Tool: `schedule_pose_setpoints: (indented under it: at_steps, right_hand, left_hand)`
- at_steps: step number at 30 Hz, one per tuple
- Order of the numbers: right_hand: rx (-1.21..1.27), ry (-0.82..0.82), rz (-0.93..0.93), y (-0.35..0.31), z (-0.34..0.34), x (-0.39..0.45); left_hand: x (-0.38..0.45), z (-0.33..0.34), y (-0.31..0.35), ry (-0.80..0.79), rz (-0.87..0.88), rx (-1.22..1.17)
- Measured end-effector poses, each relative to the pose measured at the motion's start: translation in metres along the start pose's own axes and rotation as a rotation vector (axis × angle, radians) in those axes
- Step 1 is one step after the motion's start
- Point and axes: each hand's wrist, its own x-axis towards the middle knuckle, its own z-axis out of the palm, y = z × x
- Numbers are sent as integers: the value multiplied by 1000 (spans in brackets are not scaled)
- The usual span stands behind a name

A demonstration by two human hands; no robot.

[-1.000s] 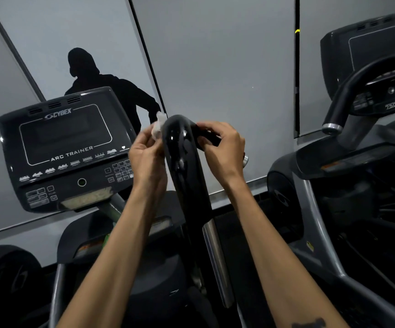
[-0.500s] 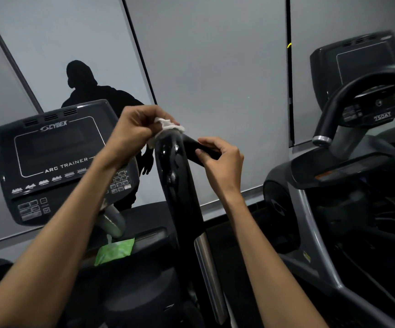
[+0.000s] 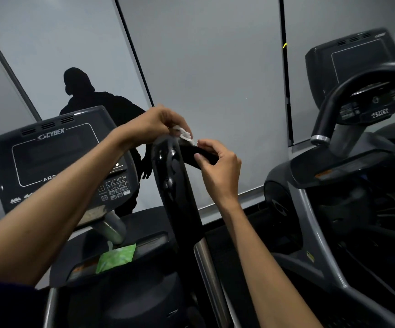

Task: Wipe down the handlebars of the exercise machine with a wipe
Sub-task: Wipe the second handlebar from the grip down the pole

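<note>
A glossy black handlebar (image 3: 175, 185) rises in the middle of the view, with a short black grip (image 3: 198, 155) branching right from its top. My left hand (image 3: 158, 124) pinches a small white wipe (image 3: 183, 134) and holds it on the very top of the bar. My right hand (image 3: 217, 169) has its fingers and thumb curled round the branching grip just right of the wipe. Below the black part the bar turns into a silver tube (image 3: 206, 268).
The machine's console (image 3: 56, 157) with a keypad stands at the left. A green wipe pack (image 3: 117, 256) lies on the tray below it. A second machine with a curved black handle (image 3: 348, 95) stands at the right. A grey mirrored wall is behind.
My left hand has carried the wipe from the bar's left side up over its top and toward the right. My right hand has kept its hold on the grip.
</note>
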Motion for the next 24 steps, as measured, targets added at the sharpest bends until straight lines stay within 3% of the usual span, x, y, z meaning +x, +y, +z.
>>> schedule_pose_setpoints:
  at_steps: [4, 7, 12, 16, 20, 24]
  right_hand:
    - [-21, -2, 7, 1, -3, -2]
    - [11, 6, 17, 3, -5, -3]
    - [91, 70, 56, 1, -5, -4]
    - [96, 54, 91, 0, -6, -5]
    - [151, 63, 94, -1, -10, -3]
    - [236, 91, 132, -4, -10, 0]
  left_hand:
    - [20, -20, 17, -258, 3, 194]
    - [31, -23, 35, -368, 21, 352]
    - [53, 8, 43, -336, 65, 566]
    - [50, 3, 50, -370, 57, 572]
    - [35, -23, 64, -514, -39, 454]
    - [43, 3, 65, -365, 73, 647]
